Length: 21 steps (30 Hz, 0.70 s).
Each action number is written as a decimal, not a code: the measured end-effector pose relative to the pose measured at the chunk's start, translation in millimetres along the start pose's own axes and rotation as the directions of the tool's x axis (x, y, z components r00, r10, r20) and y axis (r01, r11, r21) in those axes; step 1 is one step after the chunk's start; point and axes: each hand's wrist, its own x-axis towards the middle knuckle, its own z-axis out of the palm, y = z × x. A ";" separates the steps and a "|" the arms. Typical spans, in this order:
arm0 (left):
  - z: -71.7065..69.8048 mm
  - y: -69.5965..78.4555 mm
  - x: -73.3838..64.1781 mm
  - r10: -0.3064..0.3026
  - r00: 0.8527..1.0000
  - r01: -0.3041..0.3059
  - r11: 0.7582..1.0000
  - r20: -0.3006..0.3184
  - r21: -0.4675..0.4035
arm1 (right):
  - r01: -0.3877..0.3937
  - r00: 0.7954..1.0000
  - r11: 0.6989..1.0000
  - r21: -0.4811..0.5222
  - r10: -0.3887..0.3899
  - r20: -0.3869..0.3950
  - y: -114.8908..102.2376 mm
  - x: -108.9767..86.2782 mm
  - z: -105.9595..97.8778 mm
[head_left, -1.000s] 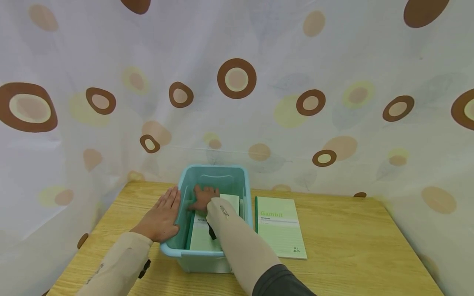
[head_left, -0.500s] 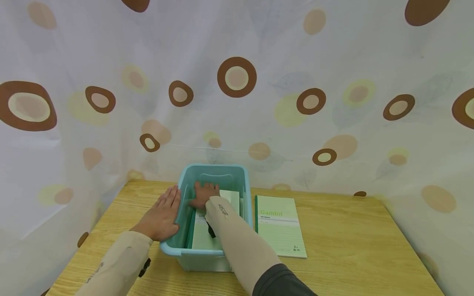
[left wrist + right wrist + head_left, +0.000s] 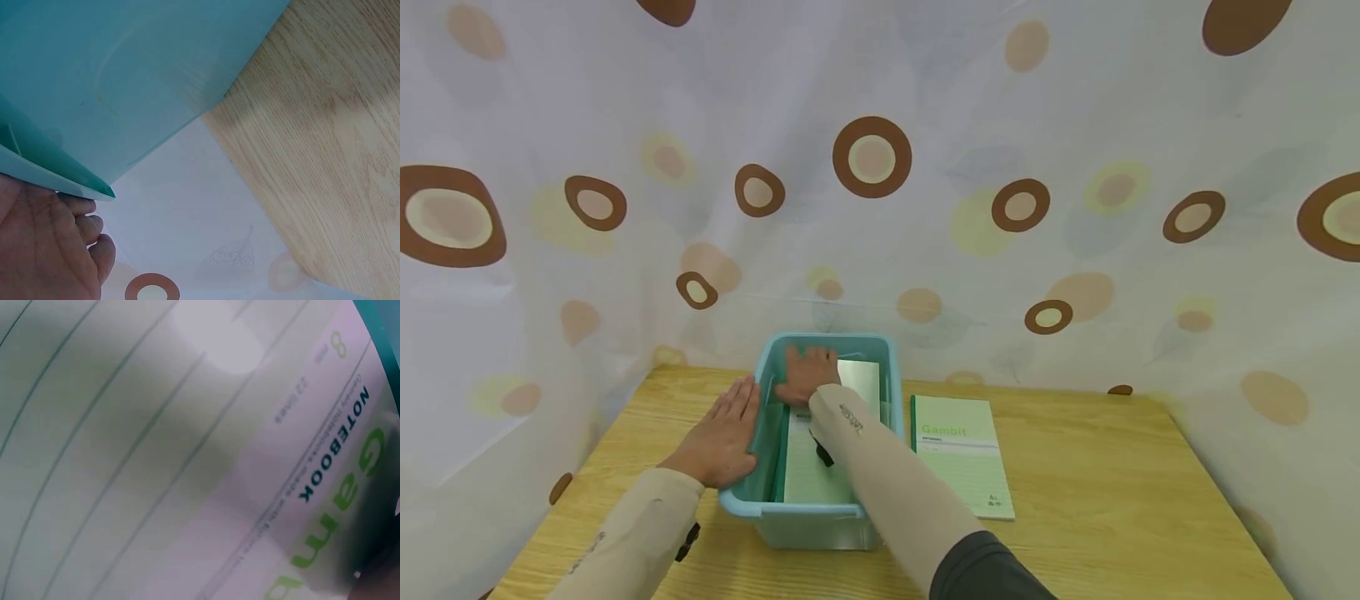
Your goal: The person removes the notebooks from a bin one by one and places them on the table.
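Observation:
A pale-green notebook (image 3: 811, 475) with a dark green spine lies inside the light-blue plastic bin (image 3: 878, 521), its far end raised. My right hand (image 3: 808, 371) is down in the bin at the notebook's far left corner, thumb by the spine, and holds it there; the fingertips are hidden. In the right wrist view the notebook's cover (image 3: 125, 437) fills the picture, with part of the hand at the lower right edge. My left hand (image 3: 718, 437) rests along the bin's left rim with its fingers straight. The left wrist view shows the palm (image 3: 37, 244) against the rim (image 3: 69, 186).
A second pale-green notebook (image 3: 962, 462) marked "Gambit" lies flat on the wooden table (image 3: 1097, 492), right of the bin. A white curtain with brown and yellow spots (image 3: 940, 125) hangs behind the table and along its sides.
My right hand has moved toward the far end of the bin, and the far end of the notebook under it has come up with it. My left hand stays on the rim.

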 end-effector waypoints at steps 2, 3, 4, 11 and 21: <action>0.1 0.0 -0.2 0.001 1.000 -0.001 1.000 0.000 0.005 | 0.014 0.999 1.000 -0.013 -0.015 -0.038 -1.7 2.2 -7.1; 0.2 0.1 -0.3 0.000 1.000 0.000 1.000 -0.001 0.005 | 0.023 0.998 1.000 -0.022 -0.024 -0.055 -2.5 3.1 -11.4; 0.3 0.2 -0.5 -0.001 1.000 0.001 1.000 -0.002 0.006 | 0.029 0.997 0.999 -0.028 -0.031 -0.069 -3.7 3.6 -16.7; 0.8 1.3 -1.0 -0.004 1.000 0.004 1.000 -0.020 -0.006 | 0.004 0.994 0.997 -0.073 -0.012 -0.108 -8.0 1.6 -70.2; -0.5 4.5 -3.4 -0.001 0.999 0.001 1.000 -0.032 -0.018 | -0.023 0.979 1.000 0.016 0.026 -0.204 8.4 -12.2 -159.0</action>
